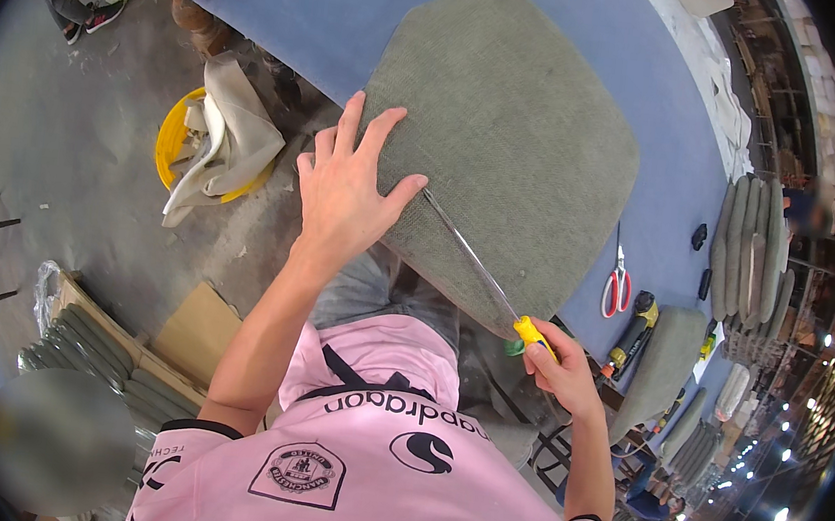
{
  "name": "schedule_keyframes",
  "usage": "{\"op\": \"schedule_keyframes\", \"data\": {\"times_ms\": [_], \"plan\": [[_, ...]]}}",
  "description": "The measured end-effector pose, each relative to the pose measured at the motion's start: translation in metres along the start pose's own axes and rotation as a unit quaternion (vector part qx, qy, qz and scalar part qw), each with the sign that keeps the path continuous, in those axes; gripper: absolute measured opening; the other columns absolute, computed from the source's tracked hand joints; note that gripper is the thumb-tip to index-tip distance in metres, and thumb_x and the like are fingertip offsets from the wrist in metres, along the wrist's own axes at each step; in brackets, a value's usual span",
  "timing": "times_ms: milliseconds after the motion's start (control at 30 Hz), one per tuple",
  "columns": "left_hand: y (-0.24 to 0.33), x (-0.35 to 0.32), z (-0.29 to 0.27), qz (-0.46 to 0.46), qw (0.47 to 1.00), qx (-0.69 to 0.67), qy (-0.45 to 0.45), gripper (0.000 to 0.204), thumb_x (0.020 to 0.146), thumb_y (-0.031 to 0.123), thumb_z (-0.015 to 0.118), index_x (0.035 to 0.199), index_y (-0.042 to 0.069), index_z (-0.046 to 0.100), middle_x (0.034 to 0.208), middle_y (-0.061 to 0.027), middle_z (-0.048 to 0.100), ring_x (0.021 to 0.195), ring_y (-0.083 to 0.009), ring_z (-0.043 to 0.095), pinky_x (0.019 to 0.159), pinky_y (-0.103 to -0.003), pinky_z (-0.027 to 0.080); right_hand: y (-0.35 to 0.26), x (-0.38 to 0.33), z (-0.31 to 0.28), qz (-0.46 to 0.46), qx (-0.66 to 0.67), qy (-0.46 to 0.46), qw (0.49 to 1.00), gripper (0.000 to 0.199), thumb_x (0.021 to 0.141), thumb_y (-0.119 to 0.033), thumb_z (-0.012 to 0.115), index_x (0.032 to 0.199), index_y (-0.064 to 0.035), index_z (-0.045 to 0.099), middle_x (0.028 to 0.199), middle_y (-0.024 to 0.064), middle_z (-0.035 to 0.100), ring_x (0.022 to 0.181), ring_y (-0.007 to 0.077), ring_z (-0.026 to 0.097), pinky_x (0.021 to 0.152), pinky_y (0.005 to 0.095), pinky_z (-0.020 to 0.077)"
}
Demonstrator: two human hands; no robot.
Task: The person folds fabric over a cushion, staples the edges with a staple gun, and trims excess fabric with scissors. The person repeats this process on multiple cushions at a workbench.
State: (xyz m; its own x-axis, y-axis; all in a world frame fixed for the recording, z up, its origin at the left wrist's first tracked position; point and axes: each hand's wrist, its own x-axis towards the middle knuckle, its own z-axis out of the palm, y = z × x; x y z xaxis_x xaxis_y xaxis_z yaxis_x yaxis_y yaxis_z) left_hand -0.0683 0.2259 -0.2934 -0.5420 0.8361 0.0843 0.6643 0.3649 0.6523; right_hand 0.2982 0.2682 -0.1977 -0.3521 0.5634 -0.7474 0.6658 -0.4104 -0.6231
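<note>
A grey-green, fabric-covered seat cushion (510,139) lies on the blue tabletop, its near edge toward me. My left hand (349,184) rests with fingers spread across the cushion's left edge, holding nothing. In my right hand (564,360) is the yellow handle of a long screwdriver (473,258), fingers wrapped round it, at the cushion's near right edge. The metal shaft slants up and left over the fabric. Its far end meets the cushion just beside my left thumb; whether the tip goes into the fabric I cannot tell.
Red-handled scissors (616,292) and a yellow-and-black power tool (635,332) lie to the right on the blue table (291,12). Stacked cushions (745,247) stand beyond them. On the floor at left is a yellow bucket (168,141) with pale cloth; a cardboard box (194,335) holds more cushions.
</note>
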Motion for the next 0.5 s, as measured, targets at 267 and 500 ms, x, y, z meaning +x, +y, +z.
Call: {"op": "schedule_keyframes", "data": {"times_ms": [267,500], "plan": [[0.001,0.000,0.001,0.003,1.000,-0.005,-0.005,0.077,0.084,0.042,0.087,0.154,0.026,0.056,0.171,-0.0168,0.039,0.138,-0.0394,0.052,0.107,-0.056,0.042,-0.018,-0.010,-0.016,0.012,0.027,-0.024,0.999,0.043,0.108,-0.026,0.070,0.144,-0.0037,0.065,0.081,-0.0072,0.054,0.064,0.0005,0.043,0.052,0.0200,0.0321],[-0.005,-0.006,0.000,0.011,1.000,0.005,0.021,0.079,0.084,0.045,0.085,0.154,0.027,0.055,0.170,-0.0177,0.039,0.138,-0.0404,0.051,0.106,-0.056,0.043,-0.023,0.009,-0.024,-0.086,-0.101,0.005,0.991,0.039,0.104,-0.024,0.074,0.136,-0.0014,0.069,0.087,-0.0044,0.064,0.071,0.0088,0.058,0.063,0.0283,0.0484]]}}
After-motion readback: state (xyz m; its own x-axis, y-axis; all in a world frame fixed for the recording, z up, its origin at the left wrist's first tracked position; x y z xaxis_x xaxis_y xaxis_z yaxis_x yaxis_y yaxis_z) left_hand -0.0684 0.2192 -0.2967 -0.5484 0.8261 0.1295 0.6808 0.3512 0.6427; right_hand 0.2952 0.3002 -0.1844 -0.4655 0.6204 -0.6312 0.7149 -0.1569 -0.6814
